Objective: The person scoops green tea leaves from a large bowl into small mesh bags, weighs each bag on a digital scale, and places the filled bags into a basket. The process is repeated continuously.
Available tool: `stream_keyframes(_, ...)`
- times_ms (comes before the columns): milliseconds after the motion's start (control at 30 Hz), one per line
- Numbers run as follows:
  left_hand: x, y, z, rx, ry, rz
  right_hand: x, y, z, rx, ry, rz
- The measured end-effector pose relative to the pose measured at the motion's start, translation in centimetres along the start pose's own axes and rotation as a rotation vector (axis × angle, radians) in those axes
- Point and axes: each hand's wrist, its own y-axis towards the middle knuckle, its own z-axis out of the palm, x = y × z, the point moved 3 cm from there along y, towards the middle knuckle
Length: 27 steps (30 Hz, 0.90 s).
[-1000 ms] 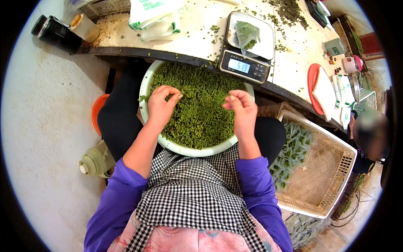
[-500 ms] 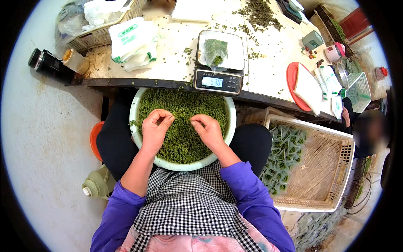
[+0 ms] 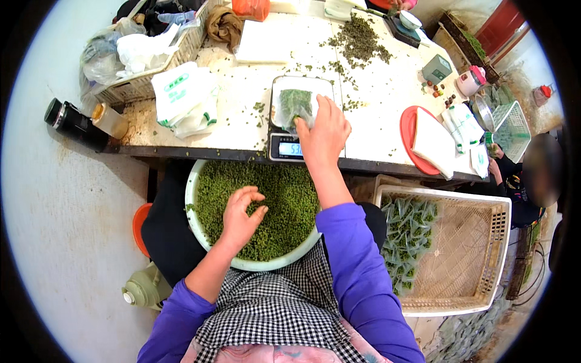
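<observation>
A wide, pale-rimmed basin (image 3: pixel 192 196) filled with small green peppercorn-like berries (image 3: pixel 272 227) sits in my lap. Over its left half hovers my left hand (image 3: pixel 239 216), fingers loosely bent and thumb apart, holding nothing. My right hand (image 3: pixel 325 134) reaches up to the digital scale (image 3: pixel 288 149) on the table edge. On its pan rests a clear plastic bag (image 3: pixel 295 101) of green berries, lying flat. The thumb and spread fingers of my right hand are at the bag's clear end; whether they touch it cannot be made out. That hand covers part of the display.
To the right stands a beige crate (image 3: pixel 463 254), its left side lined with filled bags (image 3: pixel 407 242). The table holds white plastic bags (image 3: pixel 185 100), a dark seed pile (image 3: pixel 361 42) and a red tray (image 3: pixel 409 139). A black flask (image 3: pixel 75 127) stands left. Another person (image 3: pixel 523 181) sits far right.
My right hand has left the basin and risen to the bag on the scale. My left hand has opened from its pinch over the berries. The view has shifted, showing more of the table's far side.
</observation>
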Motion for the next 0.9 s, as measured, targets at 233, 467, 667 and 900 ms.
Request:
stream_keyframes(233,0.3,-0.3,0.6,0.01,-0.152,-0.004,-1.8,2.7,5.5,-0.028,-0.097,0.01)
stream_keyframes(467,-3.7,-0.4,-4.2,-0.394,0.04,0.272,1.2,1.1,-2.7,0.267,0.046,0.005)
stream_keyframes(667,-2.0,-3.4,-2.7,-0.109,0.177,0.225,6.9,-8.7,-7.2,0.86,0.186,-0.192)
stream_keyframes(900,0.5,-5.3,-1.1,0.018,0.09,0.2,7.6,-10.5,-13.8,0.797,0.241,-0.553)
